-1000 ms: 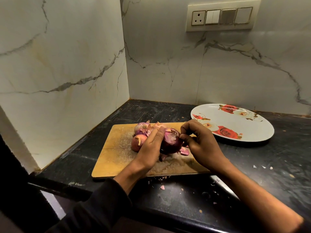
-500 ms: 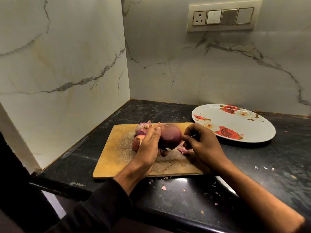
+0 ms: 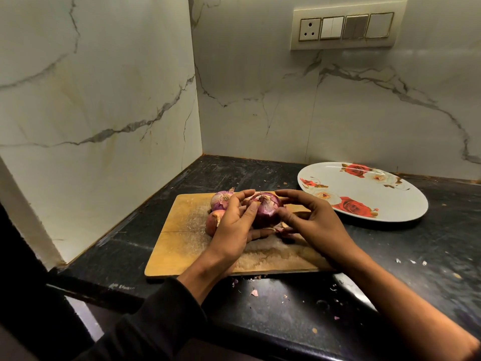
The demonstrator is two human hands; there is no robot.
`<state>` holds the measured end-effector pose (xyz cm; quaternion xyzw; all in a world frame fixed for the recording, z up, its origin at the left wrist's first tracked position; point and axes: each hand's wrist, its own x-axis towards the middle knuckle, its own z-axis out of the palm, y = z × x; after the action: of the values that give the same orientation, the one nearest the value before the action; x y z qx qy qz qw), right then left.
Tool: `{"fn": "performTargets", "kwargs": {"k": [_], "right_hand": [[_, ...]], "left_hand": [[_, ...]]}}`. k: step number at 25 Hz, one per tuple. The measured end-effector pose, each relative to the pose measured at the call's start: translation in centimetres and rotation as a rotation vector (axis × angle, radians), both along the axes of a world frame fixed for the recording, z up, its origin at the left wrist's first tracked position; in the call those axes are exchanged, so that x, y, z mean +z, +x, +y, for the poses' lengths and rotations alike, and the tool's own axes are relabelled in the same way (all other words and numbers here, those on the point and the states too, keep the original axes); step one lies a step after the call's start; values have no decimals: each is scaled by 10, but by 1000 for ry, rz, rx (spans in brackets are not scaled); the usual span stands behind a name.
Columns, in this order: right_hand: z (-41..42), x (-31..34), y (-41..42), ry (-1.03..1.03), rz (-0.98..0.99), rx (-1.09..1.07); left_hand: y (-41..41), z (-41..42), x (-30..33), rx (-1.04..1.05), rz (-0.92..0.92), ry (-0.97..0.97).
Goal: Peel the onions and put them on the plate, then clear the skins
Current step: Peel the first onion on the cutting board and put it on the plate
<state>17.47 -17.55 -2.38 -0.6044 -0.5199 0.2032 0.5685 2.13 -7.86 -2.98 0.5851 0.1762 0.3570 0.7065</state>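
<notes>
Over the middle of the wooden cutting board point(image 3: 182, 246), both hands grip one red onion point(image 3: 268, 211), its stem tip pointing up: left hand point(image 3: 234, 227) fingers curl round its left side, right hand point(image 3: 315, 225) fingers pinch its right. Two unpeeled onions point(image 3: 221, 200) lie at frame left of it. One floral plate point(image 3: 406, 207) sits bare on the bench point(image 3: 416, 256) at right.

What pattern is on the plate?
White plate with red and cream roses, seen in the head view.

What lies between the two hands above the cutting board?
In the head view, a purple onion lies between the left hand and the right hand. Both hold it over the cutting board.
</notes>
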Motion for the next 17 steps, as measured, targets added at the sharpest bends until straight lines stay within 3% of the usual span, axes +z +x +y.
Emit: {"fn": "performTargets", "kwargs": {"k": [5, 12, 17], "right_hand": [[1, -2, -2, -51, -180, 37], [0, 0, 4, -13, 109, 110], [2, -1, 2, 49, 4, 71]], "left_hand": [[-1, -4, 0, 6, -6, 56], [-2, -2, 2, -102, -39, -62], [-1, -1, 1, -24, -35, -84]]}}
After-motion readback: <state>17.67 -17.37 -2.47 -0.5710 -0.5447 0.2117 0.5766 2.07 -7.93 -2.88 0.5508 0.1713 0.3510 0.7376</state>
